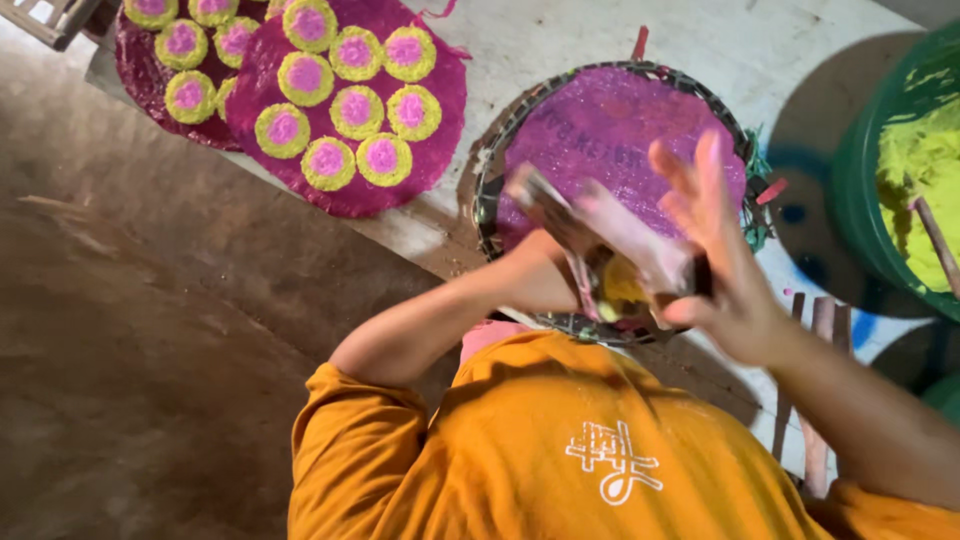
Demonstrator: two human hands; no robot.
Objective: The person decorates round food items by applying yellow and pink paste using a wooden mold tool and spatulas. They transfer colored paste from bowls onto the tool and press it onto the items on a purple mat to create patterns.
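Note:
My left hand (540, 272) grips a small metal mold (610, 255) with yellow paste (622, 285) in it. It is held tilted over the near edge of a round woven tray (487, 195) lined with a magenta sheet (620, 130). My right hand (715, 255) is at the mold's right side with the fingers spread, the thumb near the mold's lower edge. Motion blurs both hands and the mold. The magenta sheet bears nothing.
Two magenta mats (440, 150) at the back left carry several round yellow cakes with pink centres (355, 108). A green tub (850, 170) of yellow paste with a stick (935, 235) in it stands at the right. The white table (560, 40) ends at a brown floor (150, 300) on the left.

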